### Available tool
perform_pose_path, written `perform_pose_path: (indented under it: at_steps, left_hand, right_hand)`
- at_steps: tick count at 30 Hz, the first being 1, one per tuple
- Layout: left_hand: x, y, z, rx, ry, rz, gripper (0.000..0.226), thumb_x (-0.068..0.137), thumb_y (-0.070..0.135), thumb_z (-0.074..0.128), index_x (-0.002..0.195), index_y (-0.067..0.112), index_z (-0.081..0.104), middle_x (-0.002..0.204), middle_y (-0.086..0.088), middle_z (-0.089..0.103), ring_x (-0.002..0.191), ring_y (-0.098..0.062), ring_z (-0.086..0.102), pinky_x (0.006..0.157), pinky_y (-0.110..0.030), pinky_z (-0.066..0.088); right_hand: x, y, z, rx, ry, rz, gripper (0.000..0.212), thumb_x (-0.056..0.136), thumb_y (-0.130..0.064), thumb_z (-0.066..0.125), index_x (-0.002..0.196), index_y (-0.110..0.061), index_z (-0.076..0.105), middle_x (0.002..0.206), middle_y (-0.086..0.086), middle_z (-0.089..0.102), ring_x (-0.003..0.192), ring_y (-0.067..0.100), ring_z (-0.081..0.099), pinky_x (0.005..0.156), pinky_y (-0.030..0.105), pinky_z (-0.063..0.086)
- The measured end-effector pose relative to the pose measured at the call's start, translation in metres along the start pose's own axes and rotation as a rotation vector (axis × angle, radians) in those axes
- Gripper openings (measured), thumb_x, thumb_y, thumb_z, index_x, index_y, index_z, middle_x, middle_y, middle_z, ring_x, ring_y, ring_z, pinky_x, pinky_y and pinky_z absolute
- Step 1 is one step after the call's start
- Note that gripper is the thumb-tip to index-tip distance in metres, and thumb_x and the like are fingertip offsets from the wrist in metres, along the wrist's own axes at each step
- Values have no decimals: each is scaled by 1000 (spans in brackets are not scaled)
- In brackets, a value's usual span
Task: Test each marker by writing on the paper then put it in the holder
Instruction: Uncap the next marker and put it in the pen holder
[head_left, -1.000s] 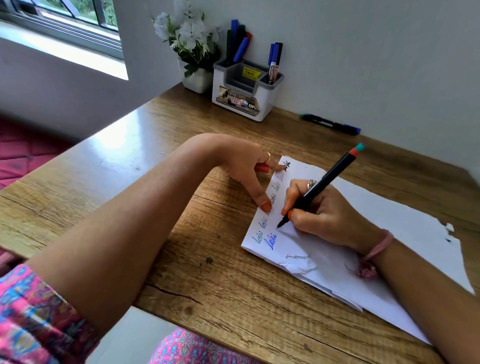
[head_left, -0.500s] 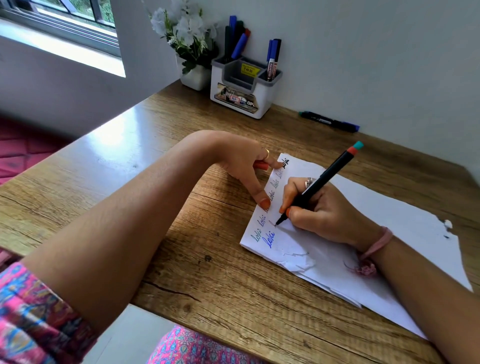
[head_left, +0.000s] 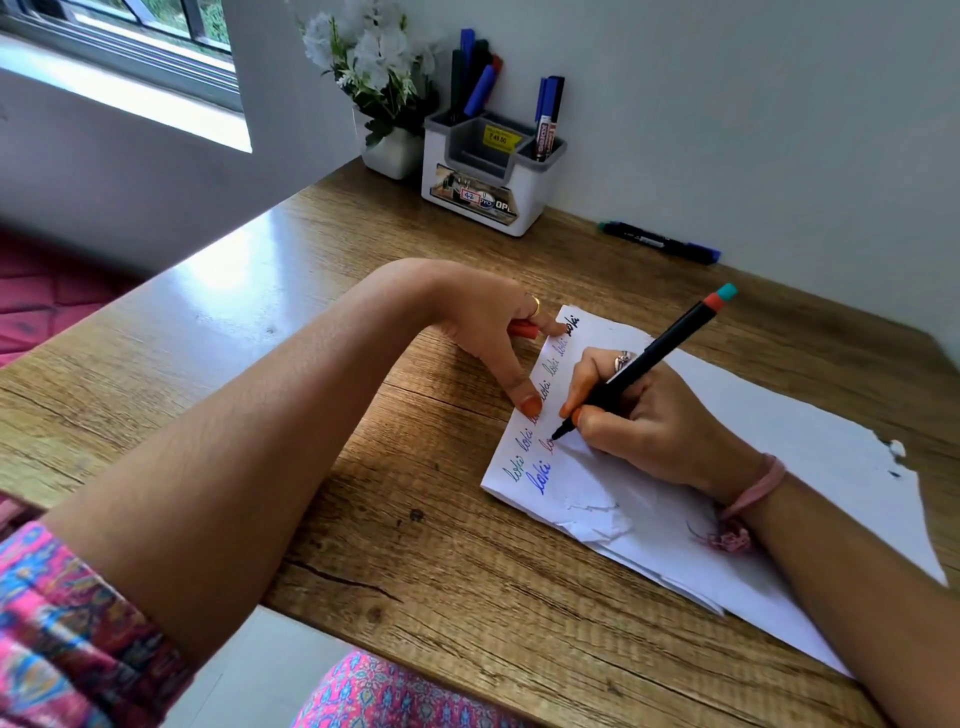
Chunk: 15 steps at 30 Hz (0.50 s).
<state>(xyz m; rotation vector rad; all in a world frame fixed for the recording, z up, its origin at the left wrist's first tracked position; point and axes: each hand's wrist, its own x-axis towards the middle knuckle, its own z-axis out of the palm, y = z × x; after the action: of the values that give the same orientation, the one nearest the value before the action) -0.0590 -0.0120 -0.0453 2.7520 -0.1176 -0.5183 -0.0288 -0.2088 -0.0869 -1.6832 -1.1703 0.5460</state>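
My right hand grips a thin black marker with a red and teal end, and its tip touches the white paper. Beside the tip is a fresh red stroke, below a row of small written words and a blue one. My left hand pins the paper's left edge with its thumb and a fingertip while holding a small red cap under its fingers. The white and grey holder stands by the far wall with several markers upright in it.
A dark marker with a blue end lies on the wooden table along the wall, right of the holder. A white pot of flowers stands left of the holder. The paper is torn at its near edge and right side.
The marker tip has crept a little to the right along the paper, leaving a red mark. My left hand has kept its place on the paper's edge.
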Motion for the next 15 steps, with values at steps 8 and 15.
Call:
perform_pose_path:
  at_steps: [8, 15]
  left_hand:
    - [3, -3, 1, -4, -18, -14, 101, 60, 63, 74, 145, 43, 24, 108, 20, 43, 100, -6, 42, 89, -26, 33]
    - [0, 0, 0, -3, 7, -1, 97, 63, 58, 75, 145, 40, 26, 100, 29, 43, 78, 7, 45, 67, -18, 31]
  right_hand:
    - [1, -1, 0, -28, 22, -2, 8, 61, -23, 58, 68, -18, 59, 59, -1, 55, 54, 9, 48, 51, 21, 40]
    - [1, 0, 1, -41, 43, -2, 9, 62, -25, 57, 68, -18, 59, 55, -7, 54, 50, 1, 45, 50, 14, 37]
